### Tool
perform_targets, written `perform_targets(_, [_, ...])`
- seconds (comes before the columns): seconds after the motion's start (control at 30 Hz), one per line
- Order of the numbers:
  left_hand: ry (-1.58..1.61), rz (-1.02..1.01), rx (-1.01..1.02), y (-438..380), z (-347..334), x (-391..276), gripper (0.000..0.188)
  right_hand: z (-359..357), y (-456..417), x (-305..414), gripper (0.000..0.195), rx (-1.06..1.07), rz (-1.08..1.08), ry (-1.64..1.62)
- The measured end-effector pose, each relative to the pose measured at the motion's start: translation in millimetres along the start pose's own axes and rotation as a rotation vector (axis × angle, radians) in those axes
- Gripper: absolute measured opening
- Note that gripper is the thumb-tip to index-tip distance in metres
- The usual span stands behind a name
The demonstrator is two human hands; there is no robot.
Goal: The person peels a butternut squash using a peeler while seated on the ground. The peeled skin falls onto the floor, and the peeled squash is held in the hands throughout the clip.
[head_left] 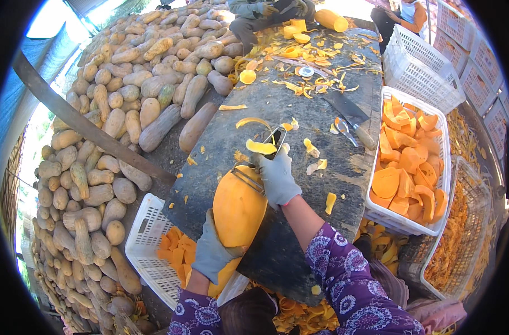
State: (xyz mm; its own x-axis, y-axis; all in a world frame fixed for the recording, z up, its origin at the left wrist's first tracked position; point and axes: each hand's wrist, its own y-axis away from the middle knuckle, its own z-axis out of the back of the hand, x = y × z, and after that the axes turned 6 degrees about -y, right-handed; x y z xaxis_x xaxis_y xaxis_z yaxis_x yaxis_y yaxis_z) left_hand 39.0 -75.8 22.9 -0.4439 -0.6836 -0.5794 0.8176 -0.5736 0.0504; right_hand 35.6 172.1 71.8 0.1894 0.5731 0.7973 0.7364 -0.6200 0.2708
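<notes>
A peeled orange squash [237,205] stands slanted at the near end of the dark board [279,109]. My left hand [214,247], in a grey glove, grips its lower left side. My right hand [277,173], gloved too, is closed around a metal peeler [250,179], whose wide head lies against the squash's upper end. The peeler's metal loop sticks out beyond my fingers, with a yellow strip of peel [260,147] beside it. Below my left hand, part of another orange squash piece [225,276] shows, partly hidden.
Right of the board stands a white crate [409,228] of orange squash chunks [405,163]. A cleaver [348,111] and a second peeler [345,130] lie near the board's right edge. Whole squashes [154,83] are heaped left. A person [254,21] sits at the far end.
</notes>
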Motion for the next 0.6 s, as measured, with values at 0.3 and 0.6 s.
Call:
perform_targets(0.3, [0.102, -0.03, 0.019, -7, 10, 2, 0.126, 56, -88, -80, 0.023, -0.109, -0.192, -0.2])
perform_targets(0.6, [0.043, 0.076, 0.192, 2, 27, -2, 0.126, 57, -82, -83, 0.027, -0.262, -0.069, -0.176])
